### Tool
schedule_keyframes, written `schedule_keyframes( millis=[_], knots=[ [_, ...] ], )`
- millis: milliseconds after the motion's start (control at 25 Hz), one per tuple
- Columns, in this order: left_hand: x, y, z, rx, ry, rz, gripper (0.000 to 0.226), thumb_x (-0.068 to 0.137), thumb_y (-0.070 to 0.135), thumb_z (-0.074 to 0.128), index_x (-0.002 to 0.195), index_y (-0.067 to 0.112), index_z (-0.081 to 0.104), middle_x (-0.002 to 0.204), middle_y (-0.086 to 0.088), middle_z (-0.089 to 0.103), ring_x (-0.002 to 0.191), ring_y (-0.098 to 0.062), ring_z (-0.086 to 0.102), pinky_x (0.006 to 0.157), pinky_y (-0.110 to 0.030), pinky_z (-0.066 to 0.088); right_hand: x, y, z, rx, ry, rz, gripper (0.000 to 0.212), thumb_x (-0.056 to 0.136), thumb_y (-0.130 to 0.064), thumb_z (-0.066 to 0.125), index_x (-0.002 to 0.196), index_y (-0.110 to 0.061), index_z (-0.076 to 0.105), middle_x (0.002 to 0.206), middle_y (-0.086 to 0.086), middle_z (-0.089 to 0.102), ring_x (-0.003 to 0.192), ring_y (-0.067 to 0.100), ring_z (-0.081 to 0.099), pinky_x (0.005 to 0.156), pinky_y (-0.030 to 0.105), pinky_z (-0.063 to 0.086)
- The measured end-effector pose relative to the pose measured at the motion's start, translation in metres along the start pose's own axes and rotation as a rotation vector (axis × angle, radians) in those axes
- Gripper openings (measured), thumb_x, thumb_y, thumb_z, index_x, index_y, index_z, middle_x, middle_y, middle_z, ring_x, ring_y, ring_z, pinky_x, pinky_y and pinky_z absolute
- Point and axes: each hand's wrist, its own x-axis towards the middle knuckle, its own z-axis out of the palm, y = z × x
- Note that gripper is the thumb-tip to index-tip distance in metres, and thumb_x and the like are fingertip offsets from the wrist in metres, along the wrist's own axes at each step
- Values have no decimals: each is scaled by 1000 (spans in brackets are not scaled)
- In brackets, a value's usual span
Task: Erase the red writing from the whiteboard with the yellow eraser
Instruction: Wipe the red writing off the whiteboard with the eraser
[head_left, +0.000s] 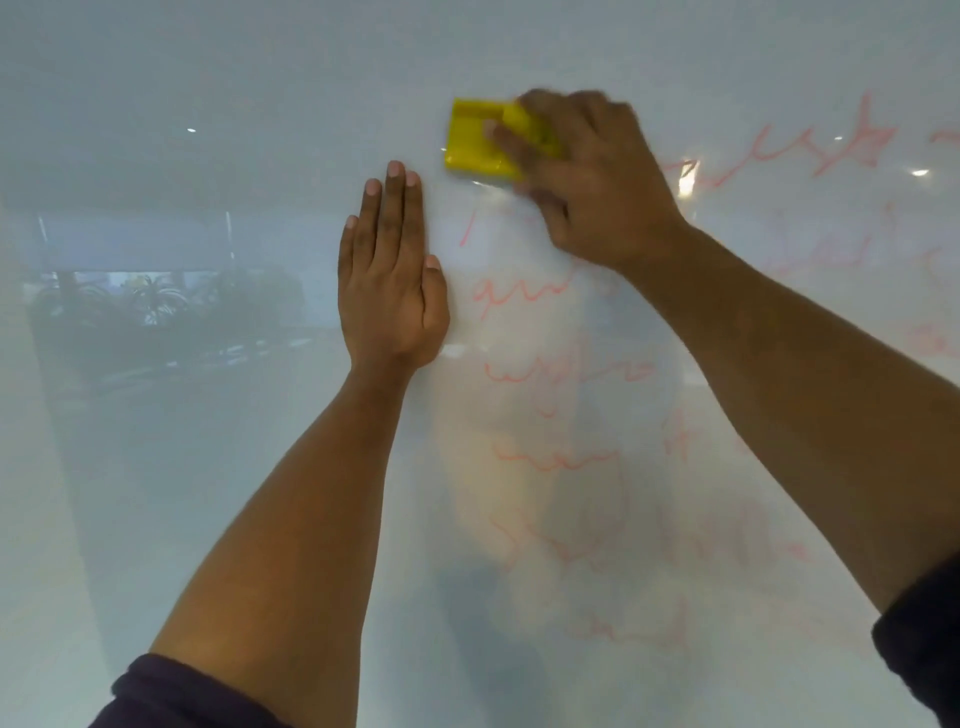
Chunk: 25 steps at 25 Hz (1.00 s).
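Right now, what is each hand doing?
Left hand: open, flat against the whiteboard.
Right hand: gripping the yellow eraser, pressed to the board.

- The only writing in view is red marker scrawl on the glossy white whiteboard; none of it can be read as letters, words or numbers.
- Looping red lines run in rows just right of the flat left hand and below the right hand; they are wavy strokes, faint and partly smeared.
- A further red line ending in a star-like squiggle lies to the right of the right hand, also illegible.
- The yellow plastic block eraser under the right hand's fingers shows no readable label or brand.
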Motion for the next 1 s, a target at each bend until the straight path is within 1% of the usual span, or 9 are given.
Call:
schedule_keyframes(
  millis=[80, 120, 280, 440, 600, 640, 760, 920, 1000],
  knots=[
    [-1, 0, -1, 8, -10, 1, 68, 102, 22, 35, 167, 6, 26, 176, -10, 23, 164, -26, 18, 134, -45, 17, 2, -4, 1, 21, 8, 225, 50, 100, -22, 49, 150, -21, 51, 146, 18, 54, 112, 45, 57, 87, 45, 43],
    [0, 0, -1, 14, -12, 7, 68, 102, 23, 33, 167, 6, 26, 176, -10, 23, 164, -26, 18, 135, -44, 16, -4, -13, 3, 24, 6, 189, 49, 100, -20, 50, 149, -22, 52, 146, 18, 54, 111, 44, 58, 87, 45, 43],
    [0, 1, -3, 28, -18, 19, 65, 105, 25, 26, 167, 6, 25, 176, -10, 22, 164, -26, 18, 134, -43, 15, -19, -6, -4, 64, -43, -338, 40, 105, -19, 52, 144, -21, 58, 140, 21, 59, 104, 44, 62, 84, 48, 48],
    [-4, -3, -4, 15, -46, 24, 66, 105, 27, 24, 168, 5, 24, 176, -10, 21, 165, -26, 17, 135, -44, 15, -3, -17, 0, 14, -58, 225, 51, 102, -23, 47, 153, -26, 46, 148, 17, 51, 114, 44, 56, 89, 46, 41],
    [-9, -6, -6, 23, -47, 38, 62, 108, 24, 27, 167, 6, 26, 176, -10, 22, 164, -26, 18, 134, -46, 19, -27, -21, 1, 63, -38, -237, 43, 102, -19, 55, 145, -19, 57, 140, 23, 59, 102, 43, 62, 82, 46, 47],
    [-9, -5, -5, 29, -47, 34, 62, 108, 24, 26, 167, 6, 25, 176, -10, 22, 164, -26, 18, 134, -46, 18, -27, -11, -1, 72, -28, -216, 43, 102, -19, 57, 144, -19, 58, 138, 23, 59, 101, 43, 62, 82, 46, 48],
    [-9, -5, -5, 38, -48, 28, 64, 107, 25, 26, 167, 5, 25, 176, -11, 23, 164, -26, 19, 134, -45, 18, -29, -24, 2, 99, 15, 203, 46, 100, -22, 57, 146, -23, 56, 141, 19, 58, 103, 44, 60, 83, 44, 43],
    [-8, -1, -6, 54, -58, 44, 65, 105, 24, 24, 167, 3, 25, 175, -12, 23, 164, -27, 19, 134, -46, 18, -44, -10, -5, 68, -5, -168, 42, 104, -19, 54, 145, -20, 57, 138, 22, 60, 100, 43, 61, 82, 45, 46],
    [-8, 1, -6, 56, -60, 35, 66, 103, 23, 25, 167, 3, 25, 176, -12, 22, 164, -26, 18, 134, -45, 18, -47, -4, -12, 104, 7, 37, 43, 103, -19, 55, 146, -20, 57, 138, 22, 59, 100, 44, 61, 82, 45, 45]
  ],
)
